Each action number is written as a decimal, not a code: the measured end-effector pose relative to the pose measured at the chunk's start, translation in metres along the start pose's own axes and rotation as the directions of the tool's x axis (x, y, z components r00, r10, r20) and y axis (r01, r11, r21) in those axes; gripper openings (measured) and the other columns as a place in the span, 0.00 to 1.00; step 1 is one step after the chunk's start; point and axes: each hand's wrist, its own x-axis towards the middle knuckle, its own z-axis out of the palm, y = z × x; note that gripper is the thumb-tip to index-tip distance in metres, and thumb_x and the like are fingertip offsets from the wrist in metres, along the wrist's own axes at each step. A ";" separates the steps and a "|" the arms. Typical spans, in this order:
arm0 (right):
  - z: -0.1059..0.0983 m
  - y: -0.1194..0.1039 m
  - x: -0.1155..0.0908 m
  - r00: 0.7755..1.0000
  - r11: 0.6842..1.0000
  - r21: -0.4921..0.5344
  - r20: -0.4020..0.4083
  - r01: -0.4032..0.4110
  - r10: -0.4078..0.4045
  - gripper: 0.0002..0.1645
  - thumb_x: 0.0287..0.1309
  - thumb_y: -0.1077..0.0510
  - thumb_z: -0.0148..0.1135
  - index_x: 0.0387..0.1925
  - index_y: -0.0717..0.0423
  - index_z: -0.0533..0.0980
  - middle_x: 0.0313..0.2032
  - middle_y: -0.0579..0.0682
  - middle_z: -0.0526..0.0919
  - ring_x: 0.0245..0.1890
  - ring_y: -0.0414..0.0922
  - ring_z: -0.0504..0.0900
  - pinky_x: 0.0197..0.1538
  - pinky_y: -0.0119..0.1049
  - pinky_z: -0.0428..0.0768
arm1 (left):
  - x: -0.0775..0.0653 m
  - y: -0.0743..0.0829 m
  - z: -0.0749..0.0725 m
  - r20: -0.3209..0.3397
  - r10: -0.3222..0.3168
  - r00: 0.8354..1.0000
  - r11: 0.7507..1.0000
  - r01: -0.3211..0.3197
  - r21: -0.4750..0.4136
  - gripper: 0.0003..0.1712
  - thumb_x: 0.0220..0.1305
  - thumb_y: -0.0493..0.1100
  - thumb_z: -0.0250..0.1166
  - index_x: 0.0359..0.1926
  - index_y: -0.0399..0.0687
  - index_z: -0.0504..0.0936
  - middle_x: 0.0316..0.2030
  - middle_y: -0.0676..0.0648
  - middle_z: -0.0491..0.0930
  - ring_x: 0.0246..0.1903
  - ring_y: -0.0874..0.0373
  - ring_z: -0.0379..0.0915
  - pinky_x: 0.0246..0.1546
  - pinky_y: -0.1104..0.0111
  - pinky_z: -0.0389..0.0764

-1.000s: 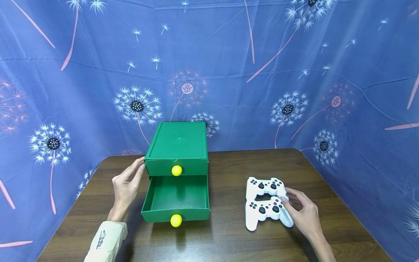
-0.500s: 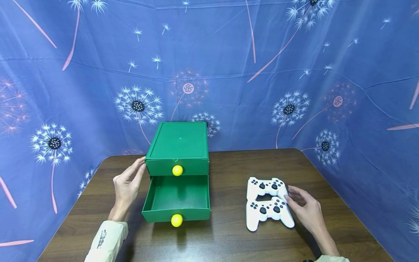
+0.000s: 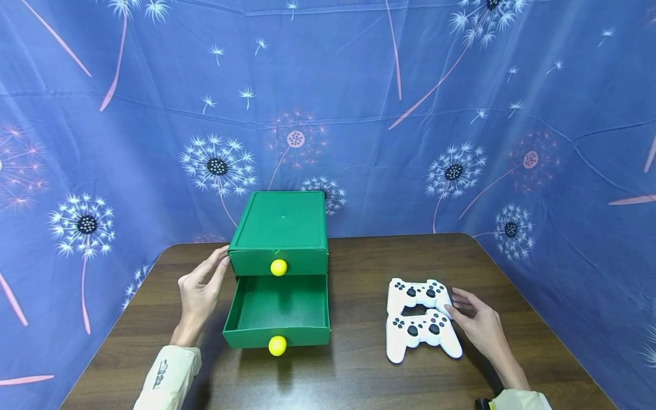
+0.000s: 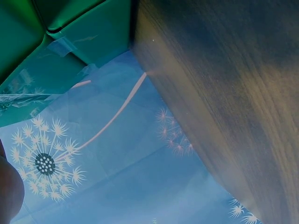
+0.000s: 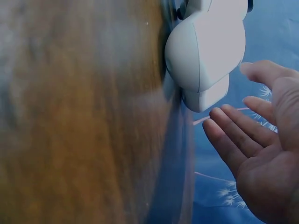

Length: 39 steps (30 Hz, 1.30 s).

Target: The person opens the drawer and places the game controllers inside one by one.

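Observation:
A green two-drawer box (image 3: 281, 219) with yellow round knobs stands left of centre in the head view. Its lower drawer (image 3: 279, 337) is pulled out and has nothing in it; the upper one is closed. My left hand (image 3: 197, 287) touches the box's left side near the upper front corner, fingers fairly straight. Two white game controllers lie on the table at right, the rear controller (image 3: 417, 296) against the front controller (image 3: 424, 336). Beside their right grips is my right hand (image 3: 482, 327), fingers relaxed and holding nothing; the right wrist view shows a gap between fingertips and controller (image 5: 205, 56).
The brown wooden table (image 3: 353, 376) carries everything. A blue cloth with a dandelion print (image 3: 359, 171) hangs behind and along both sides. Strips of clear tape (image 4: 60, 46) show on the box's side.
My right hand has come away from the controllers slightly to the right, and its fingers have left the rear controller's grip. The left hand, box and controllers stay put.

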 end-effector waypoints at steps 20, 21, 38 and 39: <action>0.011 0.009 0.014 0.983 0.994 -0.053 0.150 -0.097 0.104 0.33 0.64 0.60 0.72 0.65 0.71 0.72 0.50 0.71 0.83 0.49 0.67 0.83 0.49 0.59 0.84 | -0.004 -0.009 -0.001 0.009 -0.006 1.000 1.000 0.006 0.007 0.25 0.53 0.11 0.64 0.52 0.25 0.85 0.44 0.29 0.86 0.50 0.72 0.82 0.50 0.79 0.79; 0.012 0.009 0.015 0.983 0.994 -0.055 0.153 -0.097 0.105 0.33 0.64 0.59 0.72 0.65 0.72 0.72 0.50 0.71 0.83 0.49 0.67 0.83 0.49 0.59 0.83 | -0.004 -0.008 -0.001 0.008 -0.006 1.000 1.000 0.006 0.007 0.25 0.53 0.11 0.64 0.52 0.25 0.85 0.44 0.29 0.86 0.50 0.72 0.82 0.51 0.79 0.79; 0.016 0.010 0.025 0.968 0.984 -0.094 0.188 -0.152 0.168 0.39 0.60 0.61 0.75 0.67 0.75 0.69 0.53 0.75 0.80 0.52 0.69 0.80 0.52 0.60 0.82 | 0.001 -0.001 0.000 0.003 0.014 1.000 1.000 -0.014 0.010 0.24 0.52 0.11 0.65 0.51 0.24 0.85 0.42 0.30 0.86 0.49 0.72 0.82 0.49 0.79 0.80; 0.016 0.010 0.026 0.968 0.984 -0.092 0.189 -0.153 0.168 0.39 0.60 0.61 0.75 0.67 0.75 0.68 0.53 0.75 0.80 0.52 0.69 0.80 0.52 0.60 0.82 | 0.002 0.000 0.000 0.004 0.016 1.000 1.000 -0.016 0.011 0.24 0.52 0.11 0.65 0.51 0.24 0.85 0.42 0.29 0.86 0.49 0.72 0.82 0.49 0.79 0.80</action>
